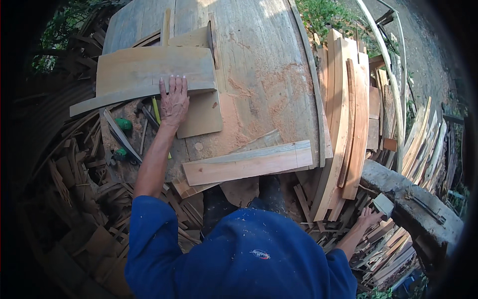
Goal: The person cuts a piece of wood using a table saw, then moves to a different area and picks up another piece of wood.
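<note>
Pale wood panel (149,66) on the left of my bench (264,45), left hand (174,102) laid over its near edge, fingers extended, no grip. Loose plank (249,162) along the bench's near side. Far right, my right hand (367,218) is at a pale block (383,204) by the concrete beam (416,202); can't tell if closed. Probably steady-and-fetch; next move likely needs a firm right grip

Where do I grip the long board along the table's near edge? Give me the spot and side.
Probably by both ends, from your side: the board is long and narrow, lies crosswise along the near edge of the table, and both ends show uncovered. Your left hand would first have to leave the wide panel.
</note>
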Motion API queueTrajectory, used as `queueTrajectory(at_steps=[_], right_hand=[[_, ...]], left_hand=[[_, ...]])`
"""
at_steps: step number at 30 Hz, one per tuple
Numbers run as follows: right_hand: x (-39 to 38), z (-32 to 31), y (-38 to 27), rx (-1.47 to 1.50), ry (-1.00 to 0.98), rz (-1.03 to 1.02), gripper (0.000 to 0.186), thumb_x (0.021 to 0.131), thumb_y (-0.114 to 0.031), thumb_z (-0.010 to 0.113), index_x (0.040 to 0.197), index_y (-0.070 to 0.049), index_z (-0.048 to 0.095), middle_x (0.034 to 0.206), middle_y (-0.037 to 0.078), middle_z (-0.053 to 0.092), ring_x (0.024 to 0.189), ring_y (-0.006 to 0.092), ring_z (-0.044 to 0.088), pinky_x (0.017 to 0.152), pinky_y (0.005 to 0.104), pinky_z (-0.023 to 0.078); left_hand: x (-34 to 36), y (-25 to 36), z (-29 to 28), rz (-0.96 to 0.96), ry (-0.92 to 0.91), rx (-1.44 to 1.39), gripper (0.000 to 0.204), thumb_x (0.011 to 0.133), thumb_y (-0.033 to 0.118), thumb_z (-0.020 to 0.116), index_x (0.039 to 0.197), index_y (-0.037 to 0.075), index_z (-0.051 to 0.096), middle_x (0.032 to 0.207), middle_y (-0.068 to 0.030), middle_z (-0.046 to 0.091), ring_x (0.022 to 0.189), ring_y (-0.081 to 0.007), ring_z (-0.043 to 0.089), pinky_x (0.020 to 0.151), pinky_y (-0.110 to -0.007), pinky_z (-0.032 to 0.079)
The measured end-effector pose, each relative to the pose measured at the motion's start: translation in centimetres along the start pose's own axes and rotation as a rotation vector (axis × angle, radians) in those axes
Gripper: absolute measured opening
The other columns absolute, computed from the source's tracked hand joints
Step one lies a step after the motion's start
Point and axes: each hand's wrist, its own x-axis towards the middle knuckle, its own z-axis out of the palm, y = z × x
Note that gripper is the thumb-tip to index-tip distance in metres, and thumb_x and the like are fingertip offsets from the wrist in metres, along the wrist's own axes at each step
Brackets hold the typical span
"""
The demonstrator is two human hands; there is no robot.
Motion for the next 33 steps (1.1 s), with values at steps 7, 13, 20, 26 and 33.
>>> queueTrajectory(at_steps=[7,13,20,26,33], right_hand=[[-36.4,10.3,12.4,-1.187,-1.738,-1.544,0.090,0.072,-0.042,0.080,0.149,-0.027,0.036,0.156,0.019,0.027,0.145,0.0373,0.025,0.116,0.0556,0.021],[-38.3,14.6,17.9,-0.910,-1.830,-2.021,0.055,0.093,-0.022,0.051,0.147,-0.025,0.038,0.148,0.028,0.035,0.139,0.0445,0.032,0.113,0.0646,0.023],[-38.8,16.7,14.6,-0.540,-2.084,-1.972,0.049,0.085,-0.020,0.058,0.133,-0.029,0.051,0.128,0.026,0.043,0.127,0.0428,0.041,0.113,0.0585,0.026],[-50.6,20.8,9.7,-0.283,-2.001,-1.831,0.078,0.063,-0.030,0.083,0.135,-0.033,0.053,0.134,0.024,0.038,0.128,0.0441,0.038,0.110,0.0550,0.030],[-68.1,30.3,11.1,0.220,-1.955,-1.548,0.080,0.061,-0.038,0.088,0.135,-0.041,0.056,0.141,0.026,0.038,0.130,0.0446,0.038,0.111,0.0506,0.032]], left_hand=[[-10.9,2.3,0.9,-0.009,0.110,-0.490,0.067,0.085,0.023,0.068,0.146,0.012,0.043,0.147,-0.0163,0.040,0.139,-0.0323,0.035,0.115,-0.050,0.027],[-28.2,6.7,4.6,-0.584,-0.325,-0.824,0.064,0.090,0.027,0.063,0.142,-0.002,0.042,0.140,-0.0265,0.044,0.129,-0.0430,0.043,0.109,-0.049,0.035],[-29.3,5.1,2.4,-0.825,-0.328,-1.209,0.053,0.097,0.029,0.059,0.134,-0.007,0.048,0.120,-0.0203,0.062,0.112,-0.0332,0.060,0.099,-0.039,0.045],[-22.5,-8.5,-6.1,-1.023,0.472,-1.971,0.027,0.101,0.023,0.057,0.116,0.001,0.057,0.099,-0.0059,0.066,0.078,-0.0103,0.063,0.067,-0.023,0.050],[-11.2,-28.5,-15.0,-0.808,0.499,-1.149,0.040,0.094,0.029,0.070,0.114,-0.004,0.060,0.093,-0.0045,0.065,0.084,-0.0103,0.059,0.078,-0.026,0.048]])
